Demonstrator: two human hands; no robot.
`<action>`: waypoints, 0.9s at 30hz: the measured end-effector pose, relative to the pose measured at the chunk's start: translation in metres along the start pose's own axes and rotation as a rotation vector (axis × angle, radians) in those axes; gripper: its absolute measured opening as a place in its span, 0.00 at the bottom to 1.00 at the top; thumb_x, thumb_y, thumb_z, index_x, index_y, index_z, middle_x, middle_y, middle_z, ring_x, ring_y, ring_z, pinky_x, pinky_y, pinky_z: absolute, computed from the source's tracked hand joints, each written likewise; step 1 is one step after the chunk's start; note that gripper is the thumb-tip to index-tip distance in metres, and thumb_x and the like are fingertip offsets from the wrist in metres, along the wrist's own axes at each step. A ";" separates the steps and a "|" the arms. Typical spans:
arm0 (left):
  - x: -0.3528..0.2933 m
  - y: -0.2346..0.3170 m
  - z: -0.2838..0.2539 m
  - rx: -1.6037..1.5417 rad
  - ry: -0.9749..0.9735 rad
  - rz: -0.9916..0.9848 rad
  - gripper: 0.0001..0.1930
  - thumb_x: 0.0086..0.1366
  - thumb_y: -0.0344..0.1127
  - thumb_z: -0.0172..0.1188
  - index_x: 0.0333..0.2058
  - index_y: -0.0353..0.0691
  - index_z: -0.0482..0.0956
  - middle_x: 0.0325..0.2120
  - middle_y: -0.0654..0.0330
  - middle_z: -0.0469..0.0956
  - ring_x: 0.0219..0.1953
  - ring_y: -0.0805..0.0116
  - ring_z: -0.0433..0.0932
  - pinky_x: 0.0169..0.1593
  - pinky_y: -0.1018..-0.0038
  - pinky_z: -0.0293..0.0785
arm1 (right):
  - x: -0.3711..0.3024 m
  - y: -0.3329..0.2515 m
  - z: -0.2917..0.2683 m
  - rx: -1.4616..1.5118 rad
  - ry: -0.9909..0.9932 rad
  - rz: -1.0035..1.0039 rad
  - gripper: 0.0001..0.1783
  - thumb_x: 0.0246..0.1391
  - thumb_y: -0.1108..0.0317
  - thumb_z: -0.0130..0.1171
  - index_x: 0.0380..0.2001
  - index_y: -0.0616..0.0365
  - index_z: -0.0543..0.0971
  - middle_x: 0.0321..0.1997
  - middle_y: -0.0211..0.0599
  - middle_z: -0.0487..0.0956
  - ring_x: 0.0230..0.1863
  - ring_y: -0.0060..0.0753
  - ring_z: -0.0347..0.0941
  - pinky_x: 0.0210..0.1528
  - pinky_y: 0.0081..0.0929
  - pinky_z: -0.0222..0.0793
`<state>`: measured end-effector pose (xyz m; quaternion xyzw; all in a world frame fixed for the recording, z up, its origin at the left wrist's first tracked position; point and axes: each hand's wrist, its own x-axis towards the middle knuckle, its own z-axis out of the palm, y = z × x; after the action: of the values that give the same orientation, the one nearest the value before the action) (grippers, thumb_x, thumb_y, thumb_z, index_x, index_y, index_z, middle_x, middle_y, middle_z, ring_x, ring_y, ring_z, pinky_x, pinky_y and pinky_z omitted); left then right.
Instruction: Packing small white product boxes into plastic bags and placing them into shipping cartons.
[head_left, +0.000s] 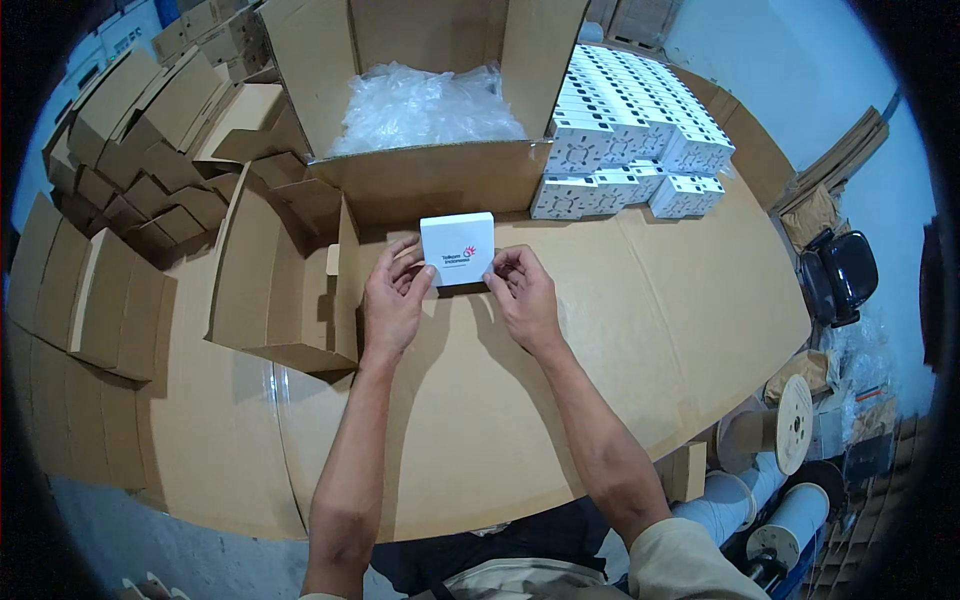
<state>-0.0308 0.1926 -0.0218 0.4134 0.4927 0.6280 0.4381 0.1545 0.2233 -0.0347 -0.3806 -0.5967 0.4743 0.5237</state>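
Between both hands I hold a small white square box [457,240] with a red mark and dark print on its face, raised above the cardboard-covered table [640,330]. My left hand [395,300] grips its left edge, thumb in front and fingers behind. At the lower right corner, my right hand [525,298] pinches it between thumb and curled fingers. Just left of my left hand stands an open brown carton [255,260], its flaps up; only part of its inside shows. Behind the white box rises a larger carton [430,185] filled with clear plastic bags [425,108].
Many white boxes with dark patterns [630,130] are stacked at the back right. Brown cartons [140,110] pile up at the left, more [120,300] along the table's left edge. Beyond the right edge are cable spools [793,425] and a black chair [845,272].
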 end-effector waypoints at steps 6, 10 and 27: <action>-0.002 -0.002 -0.004 0.210 -0.076 0.068 0.19 0.66 0.23 0.60 0.56 0.32 0.72 0.49 0.53 0.81 0.53 0.66 0.80 0.58 0.71 0.75 | 0.003 -0.004 -0.006 -0.191 0.045 0.019 0.14 0.58 0.81 0.61 0.44 0.63 0.69 0.40 0.41 0.80 0.45 0.31 0.81 0.48 0.28 0.77; -0.006 0.007 -0.001 0.358 -0.101 0.061 0.17 0.65 0.23 0.60 0.53 0.35 0.74 0.48 0.53 0.82 0.54 0.64 0.80 0.59 0.68 0.74 | 0.003 -0.010 -0.010 -0.287 0.006 0.008 0.16 0.56 0.82 0.60 0.45 0.63 0.67 0.41 0.46 0.80 0.46 0.40 0.82 0.50 0.34 0.77; -0.013 0.009 0.006 0.404 0.040 0.210 0.21 0.59 0.22 0.58 0.53 0.33 0.71 0.49 0.50 0.77 0.57 0.58 0.76 0.61 0.64 0.71 | 0.003 -0.008 -0.014 -0.327 -0.022 -0.150 0.20 0.52 0.84 0.52 0.50 0.64 0.67 0.48 0.52 0.80 0.51 0.47 0.80 0.54 0.38 0.76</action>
<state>-0.0225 0.1803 -0.0130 0.5292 0.5714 0.5669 0.2686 0.1680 0.2261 -0.0264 -0.4097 -0.6983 0.3349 0.4821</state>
